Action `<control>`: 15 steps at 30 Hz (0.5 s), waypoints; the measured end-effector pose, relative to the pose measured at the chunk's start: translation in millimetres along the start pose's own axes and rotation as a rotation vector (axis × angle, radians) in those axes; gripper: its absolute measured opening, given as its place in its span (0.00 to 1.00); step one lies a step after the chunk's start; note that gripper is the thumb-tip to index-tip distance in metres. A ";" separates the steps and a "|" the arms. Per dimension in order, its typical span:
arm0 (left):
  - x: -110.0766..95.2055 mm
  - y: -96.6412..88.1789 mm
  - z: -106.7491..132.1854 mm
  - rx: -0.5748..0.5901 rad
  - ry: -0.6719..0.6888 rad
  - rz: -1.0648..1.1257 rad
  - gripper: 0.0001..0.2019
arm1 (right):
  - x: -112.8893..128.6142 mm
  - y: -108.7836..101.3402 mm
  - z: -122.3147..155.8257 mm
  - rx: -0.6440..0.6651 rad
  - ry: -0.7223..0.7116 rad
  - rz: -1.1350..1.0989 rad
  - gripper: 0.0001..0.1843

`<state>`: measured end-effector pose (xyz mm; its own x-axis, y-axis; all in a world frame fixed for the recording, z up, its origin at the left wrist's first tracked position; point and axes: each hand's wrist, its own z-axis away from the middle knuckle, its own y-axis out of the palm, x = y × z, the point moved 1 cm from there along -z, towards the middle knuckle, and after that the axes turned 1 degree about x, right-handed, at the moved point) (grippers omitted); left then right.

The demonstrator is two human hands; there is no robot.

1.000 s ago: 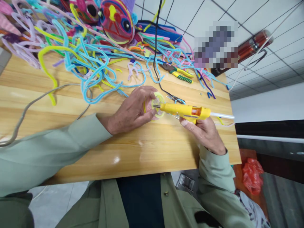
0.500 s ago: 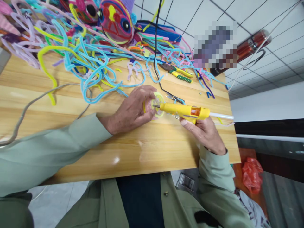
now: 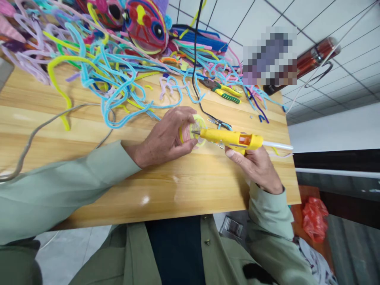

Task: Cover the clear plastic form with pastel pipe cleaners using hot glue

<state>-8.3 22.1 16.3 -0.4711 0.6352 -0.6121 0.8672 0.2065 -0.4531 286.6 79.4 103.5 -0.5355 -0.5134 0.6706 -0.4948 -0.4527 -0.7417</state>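
Note:
My left hand [image 3: 169, 136] is closed around a small round piece [image 3: 185, 132] with pink sides and yellow edging, its open end turned right. What it is exactly I cannot make out, as the fingers hide part of it. In my right hand [image 3: 255, 166] is a yellow hot glue gun [image 3: 225, 137] with a white glue stick [image 3: 277, 145] jutting from its back. The metal nozzle points left and lies at the open end of the pink-and-yellow piece, between my left thumb and fingers. Whether it touches cannot be told.
Tangled pipe cleaners [image 3: 118, 87] cover the back of the table [image 3: 166, 194], with a colourful fish-like figure [image 3: 145, 27] among them. Green-and-yellow pliers [image 3: 221, 90] and small scissors [image 3: 219, 122] lie beyond my hands. A black cord [image 3: 194, 67] hangs down; a grey cable [image 3: 35, 136] runs left.
Hardly anything differs. The left thumb has shifted slightly to the right on the pink-and-yellow piece, while the glue gun stays at its opening.

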 end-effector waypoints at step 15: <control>0.3 1.6 -0.5 -0.019 0.037 -0.013 0.20 | -1.4 -0.5 0.4 -0.004 0.004 0.018 0.22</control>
<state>-7.0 22.9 15.7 -0.4762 0.6592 -0.5820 0.8643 0.2290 -0.4478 287.8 80.1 103.0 -0.5468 -0.5187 0.6572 -0.4876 -0.4408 -0.7536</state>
